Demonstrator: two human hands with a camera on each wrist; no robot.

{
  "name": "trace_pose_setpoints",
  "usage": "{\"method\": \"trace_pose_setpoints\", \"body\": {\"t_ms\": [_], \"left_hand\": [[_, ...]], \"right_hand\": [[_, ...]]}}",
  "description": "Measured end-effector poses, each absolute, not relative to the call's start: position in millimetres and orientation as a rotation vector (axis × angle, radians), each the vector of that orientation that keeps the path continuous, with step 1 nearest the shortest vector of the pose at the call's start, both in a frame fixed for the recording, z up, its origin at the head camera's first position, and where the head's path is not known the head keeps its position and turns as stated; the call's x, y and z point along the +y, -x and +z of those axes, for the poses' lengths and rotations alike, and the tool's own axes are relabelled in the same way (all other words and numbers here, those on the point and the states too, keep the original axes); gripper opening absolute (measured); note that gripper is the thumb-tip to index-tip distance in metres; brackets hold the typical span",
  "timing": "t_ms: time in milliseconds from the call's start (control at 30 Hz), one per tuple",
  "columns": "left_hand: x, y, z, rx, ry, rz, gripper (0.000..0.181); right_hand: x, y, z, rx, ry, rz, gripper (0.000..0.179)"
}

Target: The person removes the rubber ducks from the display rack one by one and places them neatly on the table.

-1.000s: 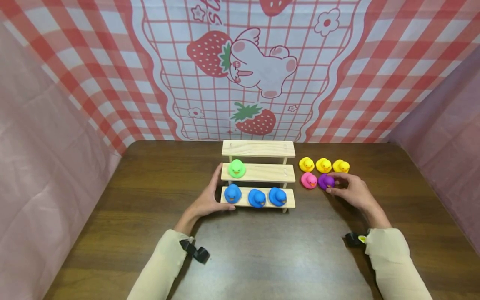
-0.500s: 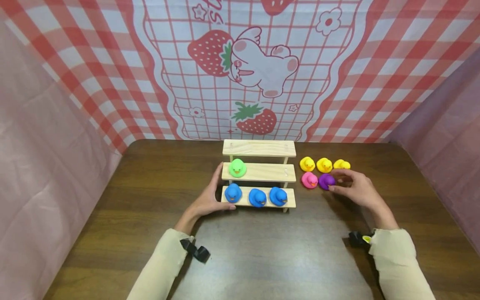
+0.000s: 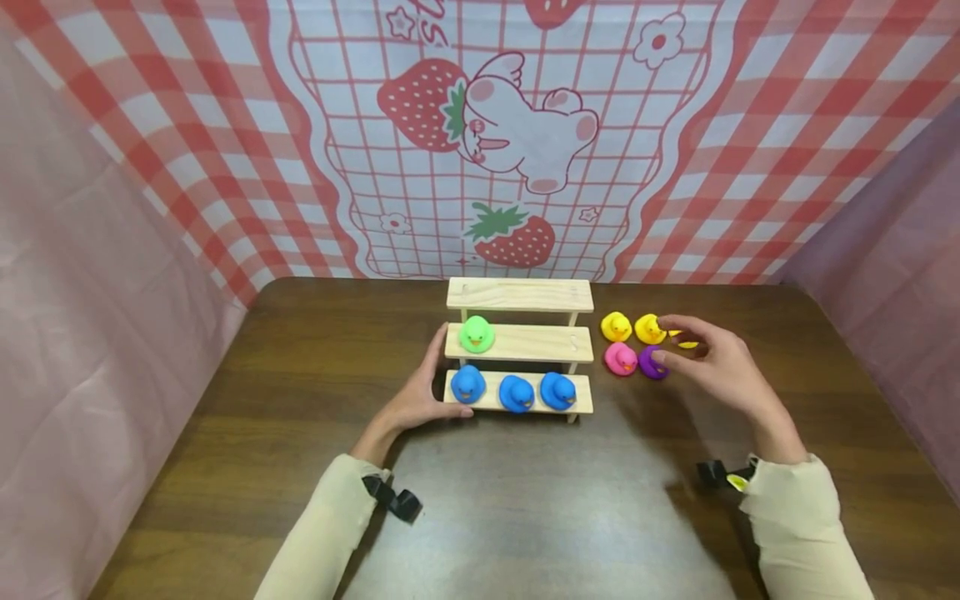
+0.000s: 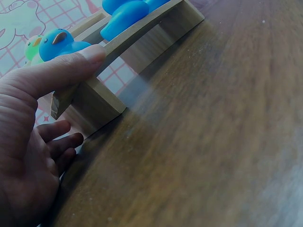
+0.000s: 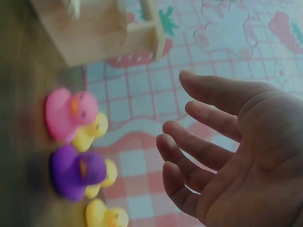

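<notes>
Purple duck [image 3: 653, 365]: upright on the table [image 3: 517, 508], right of the wooden stand [image 3: 534, 343], partly covered in the head view by the right thumb. Right hand [image 3: 726, 371]: empty, fingers loosely bent and spread from the thumb; the right wrist view shows a gap between the fingertips and every duck, so no contact. Pink duck [image 3: 621, 359] sits just beside the purple one on its stand side; three yellow ducks [image 3: 616, 327] form a row behind, the outermost largely screened by the right hand. Left hand [image 3: 420, 402]: holding the stand's left end, thumb lying along the front edge of the bottom tier beside the nearest blue duck, forefinger reaching up the side towards the middle tier. Stand load: green duck [image 3: 477, 334] at the left of the middle tier, three blue ducks [image 3: 517, 393] across the bottom one. Behind the table: checked cloth [image 3: 303, 204] with strawberries. Technique, judged: the ducks are small and close-set, so a pick should come from above, thumb and forefinger either side of one body, lifting straight up before any sideways travel, lest a neighbour be knocked. Left grip best light and steady; a shove there could jog the stand and unsettle the blue ducks.
</notes>
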State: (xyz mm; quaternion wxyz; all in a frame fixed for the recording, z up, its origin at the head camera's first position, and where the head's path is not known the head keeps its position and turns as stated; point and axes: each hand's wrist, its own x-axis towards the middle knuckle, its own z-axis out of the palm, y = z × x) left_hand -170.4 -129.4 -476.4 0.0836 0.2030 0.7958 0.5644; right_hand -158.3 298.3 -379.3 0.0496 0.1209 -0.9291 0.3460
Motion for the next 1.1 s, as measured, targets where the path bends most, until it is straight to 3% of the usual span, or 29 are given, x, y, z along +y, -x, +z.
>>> {"method": "trace_pose_setpoints", "body": {"t_ms": [1100], "left_hand": [[-129.6,169.7,-476.6,2.379,-0.610,1.686,0.131]], "right_hand": [[158.6,185.0,-361.2,-2.780,-0.618,1.316,0.044]]}}
